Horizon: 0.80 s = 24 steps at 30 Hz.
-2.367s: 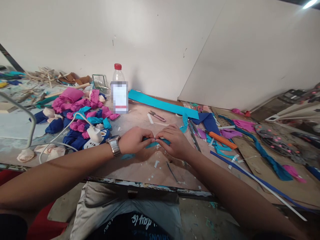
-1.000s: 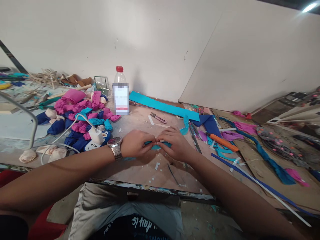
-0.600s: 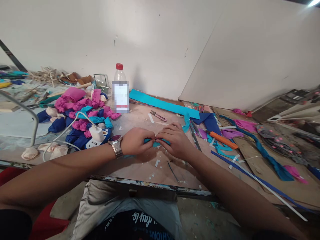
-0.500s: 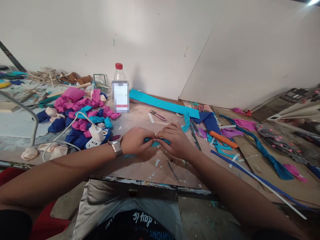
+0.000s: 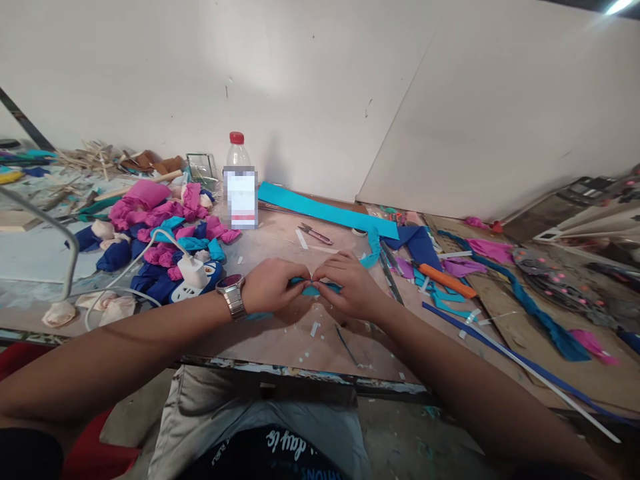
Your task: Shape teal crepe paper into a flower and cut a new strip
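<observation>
Between my hands, just above the table's front half, is a blue strip of fabric or crepe paper [image 5: 311,291], mostly covered by fingers. My left hand [image 5: 275,283], below a metal wristwatch, pinches its left part between thumb and fingers. With thumb and index finger my right hand [image 5: 350,283] pinches the same strip, the fingertips of both hands almost meeting. Behind the hands lie small pink-handled thread snips [image 5: 316,233]. A crinkled turquoise strip [image 5: 371,248] lies just beyond my right hand. Small white paper scraps [image 5: 315,329] are on the table below the hands.
At left are a heap of pink and blue bundles [image 5: 160,207] and a white power strip [image 5: 197,285] with cable. A red-capped bottle [image 5: 237,150] stands behind. A long turquoise strip [image 5: 325,209] runs along the wall. Rightward lie an orange-handled cutter [image 5: 447,280] and cardboard [image 5: 493,300].
The fingers have shifted slightly on the blue strip, with the fingertips still close together. The camera view has tilted a little; the things on the table stay where they were.
</observation>
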Each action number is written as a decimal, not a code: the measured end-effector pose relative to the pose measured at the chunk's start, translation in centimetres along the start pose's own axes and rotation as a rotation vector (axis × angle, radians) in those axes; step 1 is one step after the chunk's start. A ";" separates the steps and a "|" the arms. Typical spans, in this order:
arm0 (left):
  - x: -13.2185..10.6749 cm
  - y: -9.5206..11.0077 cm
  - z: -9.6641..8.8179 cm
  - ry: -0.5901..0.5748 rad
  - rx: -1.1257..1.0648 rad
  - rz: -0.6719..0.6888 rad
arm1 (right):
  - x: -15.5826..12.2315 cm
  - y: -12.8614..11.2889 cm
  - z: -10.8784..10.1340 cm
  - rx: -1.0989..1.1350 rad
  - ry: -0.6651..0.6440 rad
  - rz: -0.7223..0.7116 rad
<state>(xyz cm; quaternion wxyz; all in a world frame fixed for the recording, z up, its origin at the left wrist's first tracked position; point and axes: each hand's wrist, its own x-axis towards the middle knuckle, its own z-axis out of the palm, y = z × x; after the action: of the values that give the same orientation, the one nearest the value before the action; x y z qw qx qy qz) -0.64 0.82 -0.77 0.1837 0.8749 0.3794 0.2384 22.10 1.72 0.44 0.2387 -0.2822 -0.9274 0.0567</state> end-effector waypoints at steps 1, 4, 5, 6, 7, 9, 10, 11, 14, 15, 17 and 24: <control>0.0 0.0 0.0 0.000 -0.001 -0.004 | 0.0 0.0 0.0 0.004 -0.003 0.002; 0.0 0.0 0.0 0.002 -0.019 -0.013 | 0.0 -0.1 -0.2 0.013 -0.009 0.002; 0.0 0.0 0.0 0.004 -0.024 -0.014 | 0.0 -0.1 -0.2 0.015 -0.008 0.001; 0.0 0.0 0.0 0.005 -0.027 -0.011 | 0.0 0.0 -0.2 0.017 -0.008 0.000; 0.0 0.0 -0.1 0.007 -0.027 -0.006 | 0.0 0.1 -0.2 0.019 -0.007 -0.001; 0.0 0.1 -0.2 0.017 -0.026 0.000 | 0.0 0.4 -0.2 0.021 -0.003 -0.001; 0.0 0.1 -0.2 0.022 -0.025 -0.002 | 0.0 0.5 -0.1 0.021 -0.002 0.000; 0.0 0.1 -0.2 0.025 -0.025 -0.008 | 0.0 0.5 -0.1 0.023 0.000 0.000; 0.0 0.0 -0.2 0.016 -0.026 -0.024 | 0.0 0.6 0.0 0.022 0.008 -0.003; 0.0 0.0 -0.2 0.009 -0.030 -0.024 | 0.0 0.6 0.0 0.020 0.010 -0.005; 0.0 0.0 -0.2 -0.005 -0.046 -0.014 | 0.0 0.5 0.0 0.015 0.010 -0.004; 0.0 0.0 -0.5 0.021 -0.135 0.031 | 0.1 0.2 -0.1 0.015 0.017 -0.006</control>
<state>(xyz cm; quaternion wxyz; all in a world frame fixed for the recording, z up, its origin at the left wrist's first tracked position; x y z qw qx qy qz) -0.90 0.85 -0.40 0.2347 0.8637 0.3508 0.2756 22.22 1.96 0.50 0.2489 -0.2781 -0.9258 0.0603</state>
